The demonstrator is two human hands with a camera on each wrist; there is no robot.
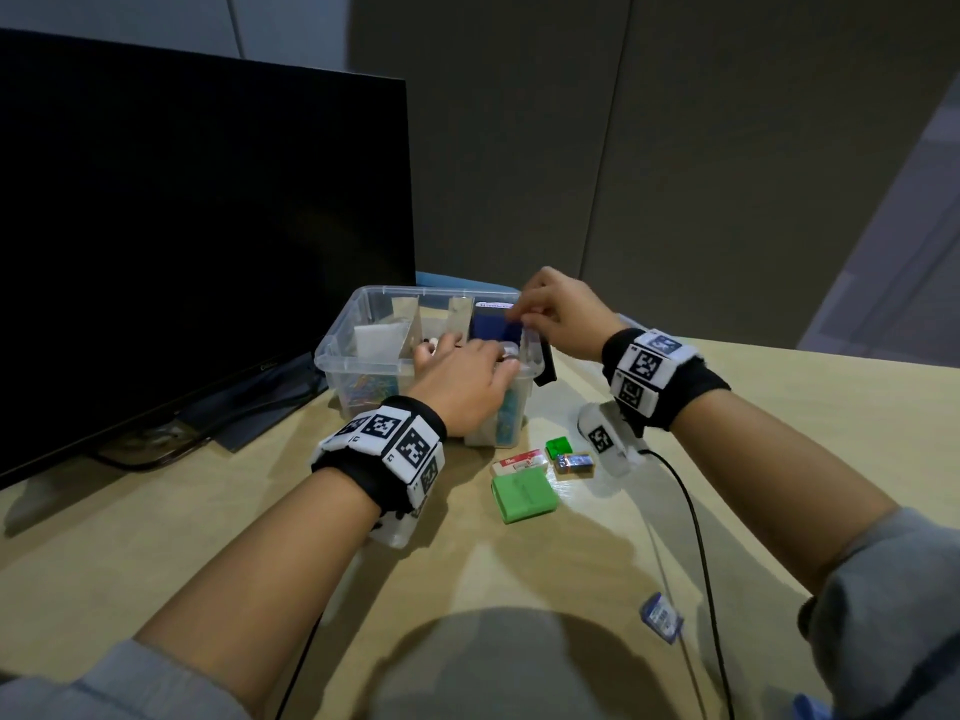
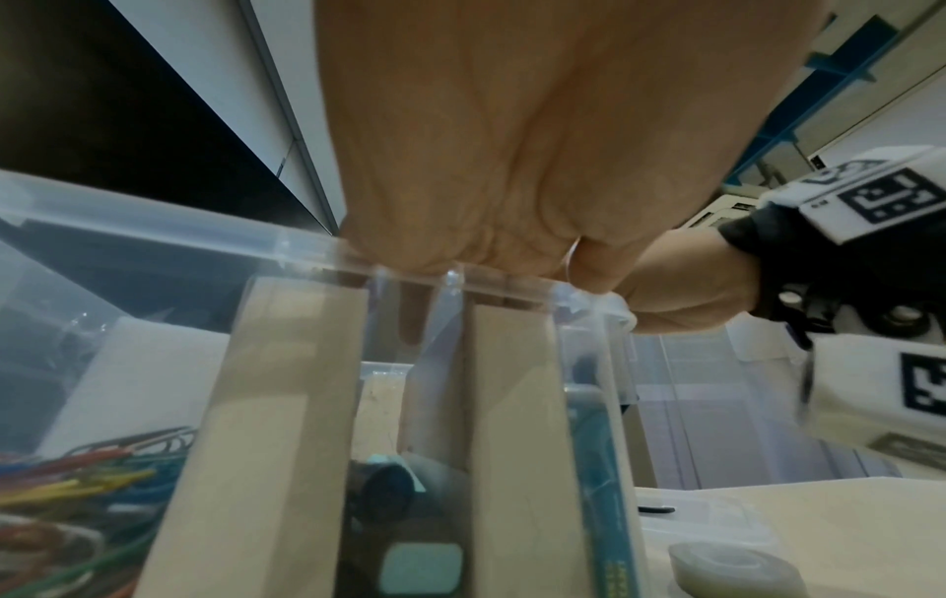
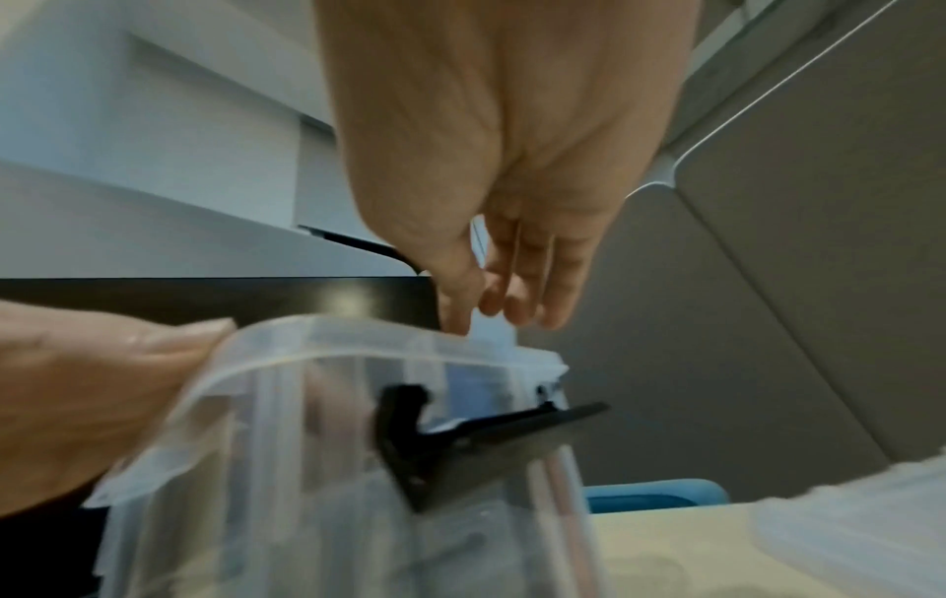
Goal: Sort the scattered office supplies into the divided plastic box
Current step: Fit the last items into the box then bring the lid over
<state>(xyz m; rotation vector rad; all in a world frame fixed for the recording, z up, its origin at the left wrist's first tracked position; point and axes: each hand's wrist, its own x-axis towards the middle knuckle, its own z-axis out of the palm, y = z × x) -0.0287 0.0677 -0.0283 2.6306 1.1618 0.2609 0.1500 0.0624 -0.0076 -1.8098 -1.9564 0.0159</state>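
**Both hands at the box, four supplies waiting**

The left hand (image 1: pixel 462 379) lies over the near rim of the divided plastic box (image 1: pixel 358 304), fingers relaxed and dipping into the middle compartment, probably to steady it. The right hand (image 1: pixel 558 314) hovers at the far right rim, thumb and fingers drawn close as if pinching; whether it holds anything, I cannot tell. On the table (image 1: pixel 156 537) just near the box lie a green case (image 1: pixel 523 495), a small green block (image 1: pixel 558 447) and two small packets.
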